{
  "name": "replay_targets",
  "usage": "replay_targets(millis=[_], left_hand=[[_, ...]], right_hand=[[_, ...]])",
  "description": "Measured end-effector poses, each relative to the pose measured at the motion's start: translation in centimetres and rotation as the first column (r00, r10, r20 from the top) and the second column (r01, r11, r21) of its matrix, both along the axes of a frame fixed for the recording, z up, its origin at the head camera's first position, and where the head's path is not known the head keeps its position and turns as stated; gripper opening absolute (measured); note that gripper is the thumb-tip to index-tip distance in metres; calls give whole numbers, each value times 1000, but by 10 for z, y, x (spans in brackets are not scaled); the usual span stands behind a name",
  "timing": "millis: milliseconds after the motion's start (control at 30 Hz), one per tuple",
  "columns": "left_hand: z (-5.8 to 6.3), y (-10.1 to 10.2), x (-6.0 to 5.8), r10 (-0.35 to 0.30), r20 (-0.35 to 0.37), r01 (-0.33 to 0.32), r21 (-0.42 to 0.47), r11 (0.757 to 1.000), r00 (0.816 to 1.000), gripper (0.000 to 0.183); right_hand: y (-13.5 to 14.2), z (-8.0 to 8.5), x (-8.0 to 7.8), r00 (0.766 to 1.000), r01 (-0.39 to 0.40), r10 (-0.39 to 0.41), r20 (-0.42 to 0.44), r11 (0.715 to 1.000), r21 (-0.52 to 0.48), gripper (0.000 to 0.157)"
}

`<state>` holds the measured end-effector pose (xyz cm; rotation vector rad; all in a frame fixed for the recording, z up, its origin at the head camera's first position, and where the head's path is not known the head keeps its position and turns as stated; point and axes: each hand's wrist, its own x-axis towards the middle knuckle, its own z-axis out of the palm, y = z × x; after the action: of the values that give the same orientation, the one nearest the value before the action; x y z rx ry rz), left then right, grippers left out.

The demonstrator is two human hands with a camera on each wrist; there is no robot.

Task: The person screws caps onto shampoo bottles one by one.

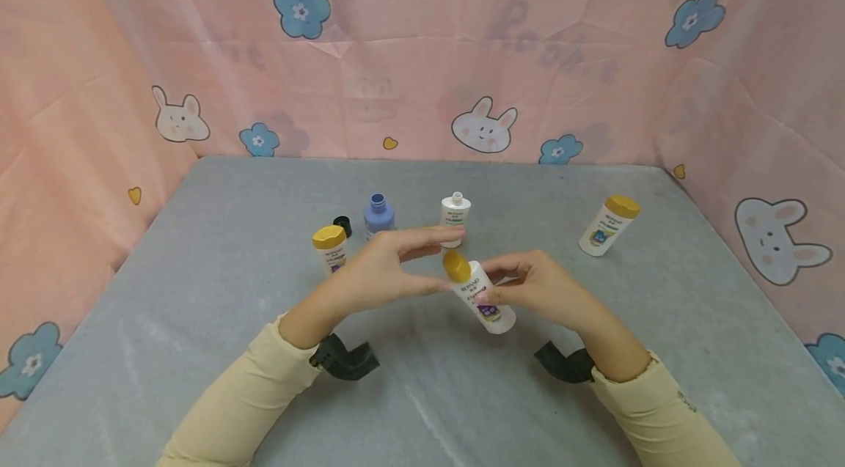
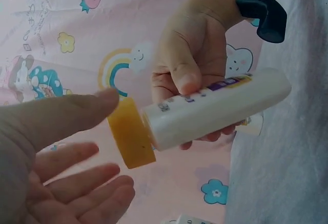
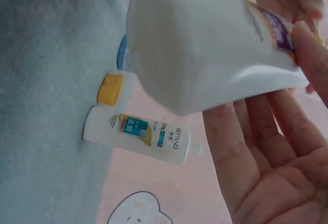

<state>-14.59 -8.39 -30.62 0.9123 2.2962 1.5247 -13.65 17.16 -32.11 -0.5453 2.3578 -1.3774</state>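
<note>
A white bottle [image 1: 485, 306] with a yellow cap [image 1: 456, 267] tilts above the table, its cap end up and to the left. My right hand [image 1: 544, 287] holds it by the body, thumb over the printed label and fingers behind. On the cap side is my left hand [image 1: 379, 269], thumb and fingers spread apart around the cap. In the left wrist view the left thumb [image 2: 87, 110] overlaps the cap's edge; whether it touches, I cannot tell. The other left fingers [image 2: 97, 183] stand away from the cap.
Behind the hands stand an uncapped white bottle [image 1: 454, 214] and an uncapped blue bottle [image 1: 378, 218]. A black cap [image 1: 342, 225] lies near a yellow-capped bottle [image 1: 331, 248]. Another yellow-capped bottle [image 1: 607, 226] stands right. A loose yellow cap [image 3: 110, 89] appears in the right wrist view.
</note>
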Motion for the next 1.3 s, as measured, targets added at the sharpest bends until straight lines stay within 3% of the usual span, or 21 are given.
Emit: replay_targets(millis=[67,200,367,567,967,1167,1300], left_hand=[[2,0,2,65,51,-65,-2,998,997,61],[2,3,5,198,144,-199,-10,980,970,52],[-2,9,6,264,152,-259,-54,964,952,45],[-6,11,4,246,113,-235,-102,967,963,44],[-4,8,4,138,148,-134,-34,990,979,47],[-1,8,5,135,173,-141,23,990,976,67],[-1,8,4,160,166,-162,0,987,973,58]], right_hand=[[-1,0,0,1000,23,-23,1,1000,7,38],[-2,0,0,999,50,-50,16,999,17,39],[-3,0,0,999,50,-50,6,999,20,38],[-4,-2,0,999,42,-42,-2,999,24,37],[-4,-1,0,999,38,-37,-24,997,62,36],[-4,-1,0,999,28,-27,-20,999,38,36],[-3,-2,0,999,26,-25,-24,999,25,36]])
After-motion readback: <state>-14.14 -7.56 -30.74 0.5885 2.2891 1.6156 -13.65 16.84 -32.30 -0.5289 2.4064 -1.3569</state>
